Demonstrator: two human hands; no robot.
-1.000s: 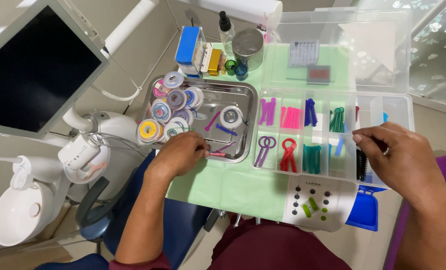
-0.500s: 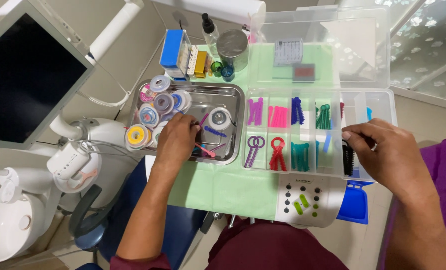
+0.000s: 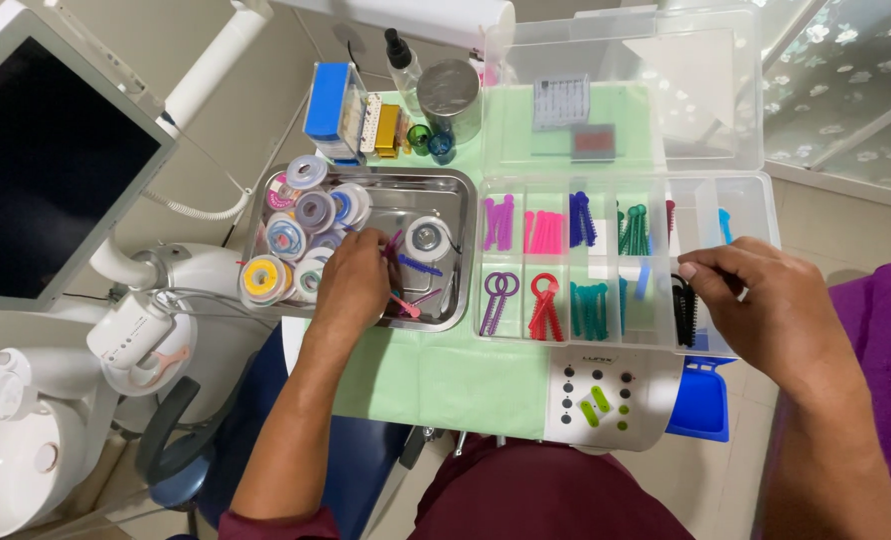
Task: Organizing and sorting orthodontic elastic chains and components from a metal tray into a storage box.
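Observation:
My left hand (image 3: 351,283) reaches into a steel tray (image 3: 436,190) and its fingers are closed over small coloured plastic pieces (image 3: 406,300) near a white spool (image 3: 427,237). Several spools of coloured elastic (image 3: 301,230) fill the tray's left side. My right hand (image 3: 766,310) rests at the right end of a clear compartment box (image 3: 606,330), its fingertips pinched by black pieces (image 3: 684,308). What it grips is hidden. The compartments hold purple (image 3: 499,225), pink (image 3: 544,232), blue, green and red (image 3: 544,305) elastic sticks.
The box's lid (image 3: 621,90) stands open at the back. Behind the tray stand a blue box (image 3: 328,100), a small bottle (image 3: 402,55) and a round metal tin (image 3: 450,95). A dark monitor (image 3: 41,165) sits at left, and a white control panel (image 3: 606,400) lies below the green cloth.
My left hand has moved further into the steel tray, from its front edge to the pieces by the white spool. My right hand stays at the box's right end.

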